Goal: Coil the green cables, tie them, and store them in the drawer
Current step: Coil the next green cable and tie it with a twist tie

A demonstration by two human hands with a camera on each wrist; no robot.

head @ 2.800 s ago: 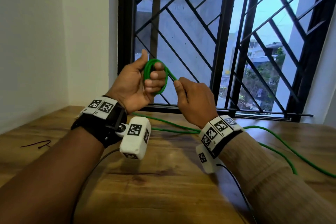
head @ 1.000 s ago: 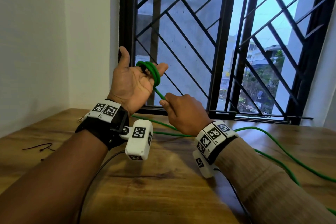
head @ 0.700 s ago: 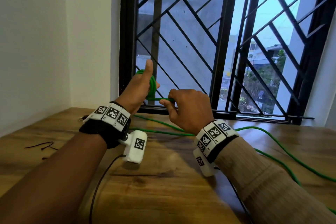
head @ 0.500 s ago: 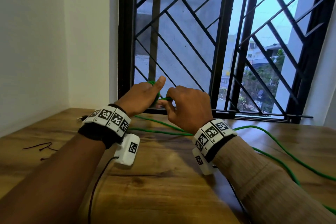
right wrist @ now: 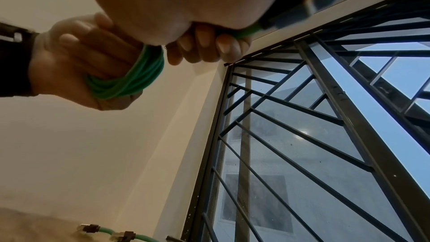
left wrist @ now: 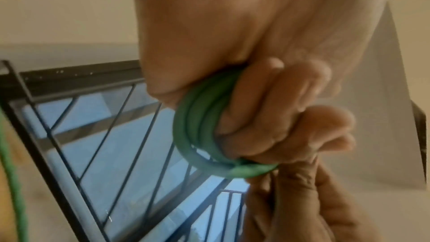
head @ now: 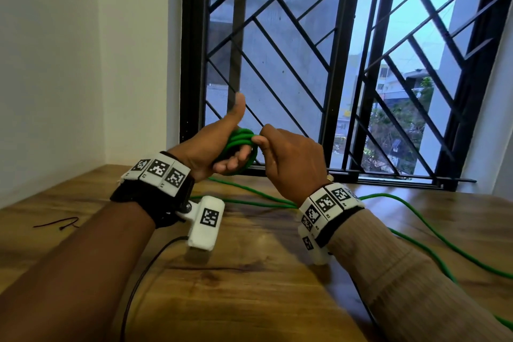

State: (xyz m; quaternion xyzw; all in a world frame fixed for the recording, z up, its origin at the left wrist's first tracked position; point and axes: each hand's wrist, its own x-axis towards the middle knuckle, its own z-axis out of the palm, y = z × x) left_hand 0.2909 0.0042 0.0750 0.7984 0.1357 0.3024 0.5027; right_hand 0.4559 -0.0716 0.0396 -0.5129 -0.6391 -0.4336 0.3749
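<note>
a wide window with a black diagonal metal grille fills the back of the scene, with pale wall to its left meeting it in a corner. below runs a wooden table, its grain dark in places. across the table's right and middle lie loose runs of green cable, trailing from the right edge toward the hands and passing behind the right wrist; from the right wrist view two cable ends with clear plugs rest on the table near the wall. a thin black wire runs from the left wrist camera down toward the near edge, and a small dark tie lies alone at the far left of the table, well apart from everything else.

both hands are raised above the table in front of the grille. the left hand has its fingers curled round a small coil of several green loops, the thumb sticking straight up clear of the coil. the right hand is touching the coil's right side, its fingers curled and pinching a strand of the green cable where it meets the loops. the right hand covers the far side of the coil in the head view.
</note>
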